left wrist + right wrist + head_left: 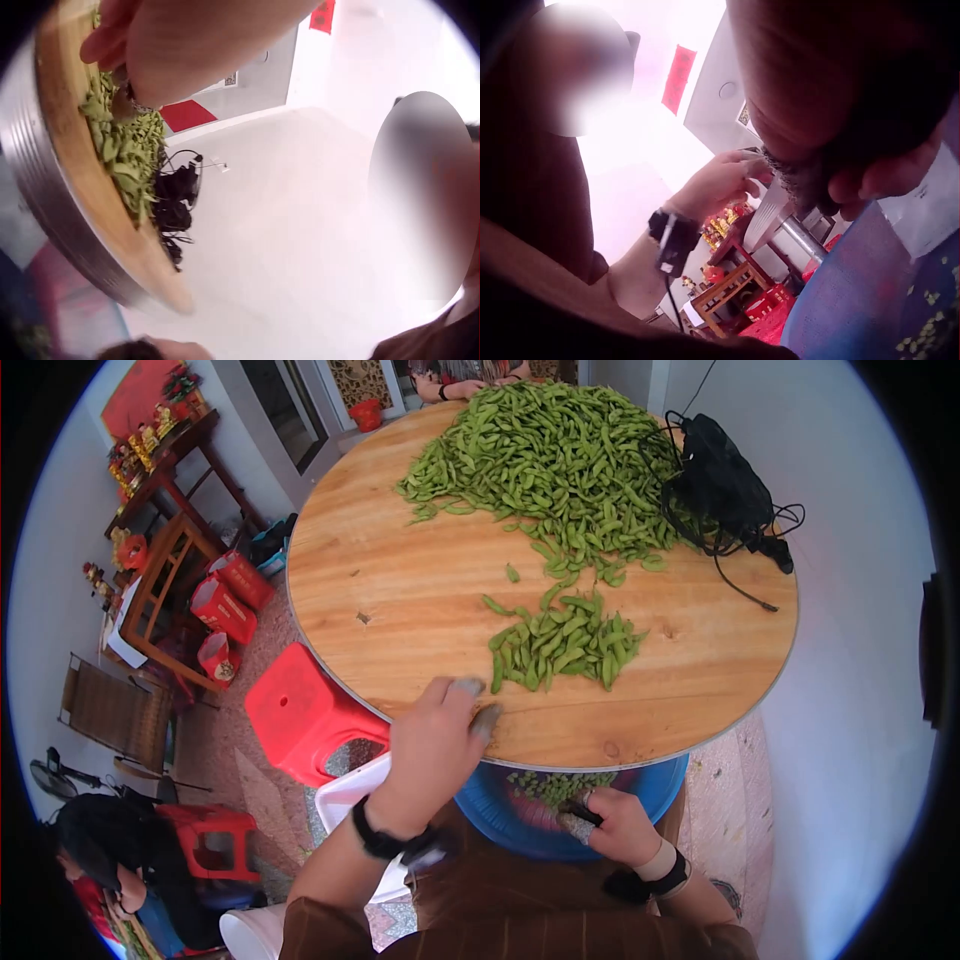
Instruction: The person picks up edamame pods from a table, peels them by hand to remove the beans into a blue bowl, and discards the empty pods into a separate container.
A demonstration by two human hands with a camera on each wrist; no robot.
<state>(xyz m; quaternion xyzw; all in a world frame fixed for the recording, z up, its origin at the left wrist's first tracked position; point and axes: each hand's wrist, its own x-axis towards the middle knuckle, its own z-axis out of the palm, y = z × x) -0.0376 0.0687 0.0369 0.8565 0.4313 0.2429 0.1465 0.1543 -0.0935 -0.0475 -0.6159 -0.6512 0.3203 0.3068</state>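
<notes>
Small pile of green soybean pods point(565, 645) lies near the front of the round wooden table point(400, 585). My left hand point(435, 735) is over the near edge, left of that pile, grey coverings on its fingertips, thumb and forefinger apart with nothing between them. Below the table edge, my right hand point(625, 830) is over a blue basin point(500, 825) that contains loose green beans point(550, 788). Its fingers are bent, with a grey covered tip and something dark at them; I cannot tell whether they hold it. Both wrists wear black straps.
A large heap of pods point(560, 455) covers the table's far side, beside a black bag with cables point(725, 485). A red stool point(300, 710) and a white tub point(345, 790) stand left. Another person's hands point(465, 390) rest at the far edge; someone else sits lower left.
</notes>
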